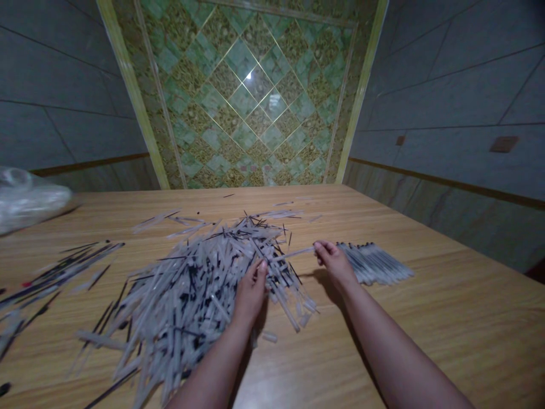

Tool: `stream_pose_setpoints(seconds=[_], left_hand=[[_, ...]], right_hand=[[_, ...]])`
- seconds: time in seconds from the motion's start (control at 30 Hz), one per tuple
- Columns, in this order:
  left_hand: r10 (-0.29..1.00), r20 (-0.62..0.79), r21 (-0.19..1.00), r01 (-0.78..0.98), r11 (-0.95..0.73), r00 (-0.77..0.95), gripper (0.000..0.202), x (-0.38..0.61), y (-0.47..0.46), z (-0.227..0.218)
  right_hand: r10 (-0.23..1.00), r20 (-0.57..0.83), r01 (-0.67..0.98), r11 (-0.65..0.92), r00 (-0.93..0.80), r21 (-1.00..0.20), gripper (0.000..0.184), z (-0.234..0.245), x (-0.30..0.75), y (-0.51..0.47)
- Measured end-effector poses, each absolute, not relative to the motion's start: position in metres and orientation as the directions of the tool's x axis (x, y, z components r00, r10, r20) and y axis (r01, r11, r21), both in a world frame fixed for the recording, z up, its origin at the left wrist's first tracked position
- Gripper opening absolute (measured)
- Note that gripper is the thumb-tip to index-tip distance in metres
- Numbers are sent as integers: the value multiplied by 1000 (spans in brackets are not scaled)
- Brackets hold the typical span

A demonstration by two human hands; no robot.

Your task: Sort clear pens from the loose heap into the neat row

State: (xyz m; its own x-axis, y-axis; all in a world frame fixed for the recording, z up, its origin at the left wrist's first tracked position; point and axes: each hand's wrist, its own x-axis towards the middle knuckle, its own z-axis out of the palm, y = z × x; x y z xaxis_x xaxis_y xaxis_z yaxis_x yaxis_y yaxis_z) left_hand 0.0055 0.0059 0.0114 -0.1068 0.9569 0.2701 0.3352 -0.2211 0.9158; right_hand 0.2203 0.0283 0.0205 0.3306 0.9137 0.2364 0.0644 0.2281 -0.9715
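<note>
A big loose heap of clear plastic pen tubes and thin black refills (191, 289) covers the middle of the wooden table (447, 318). My left hand (251, 289) rests on the heap's right side, fingers curled down among the tubes. To the right, my right hand (334, 261) is closed in a pinch on one clear tube (298, 251) that points left toward the heap. Just right of that hand lies a tidy row of assembled pens (377, 264).
Loose black refills (63, 270) lie scattered at the table's left. A crumpled clear plastic bag (25, 199) sits at the far left edge. A green patterned tiled panel (251, 96) and grey walls stand behind the table.
</note>
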Motion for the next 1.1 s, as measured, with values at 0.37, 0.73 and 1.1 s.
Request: stream_pose_setpoints(seconds=[0.37,0.73,1.1], left_hand=[[948,311,921,270,-282,-72,44,6,2,4],[954,294,935,221,-277,-49,44,8,0,6],[954,271,953,177,-246,-129,44,5,0,9]], right_hand=[[687,532,744,-19,494,-668,35,12,330,-1],[778,497,849,-87,384,-521,42,2,317,-7],[972,116,801,236,-206,-551,32,7,172,14]])
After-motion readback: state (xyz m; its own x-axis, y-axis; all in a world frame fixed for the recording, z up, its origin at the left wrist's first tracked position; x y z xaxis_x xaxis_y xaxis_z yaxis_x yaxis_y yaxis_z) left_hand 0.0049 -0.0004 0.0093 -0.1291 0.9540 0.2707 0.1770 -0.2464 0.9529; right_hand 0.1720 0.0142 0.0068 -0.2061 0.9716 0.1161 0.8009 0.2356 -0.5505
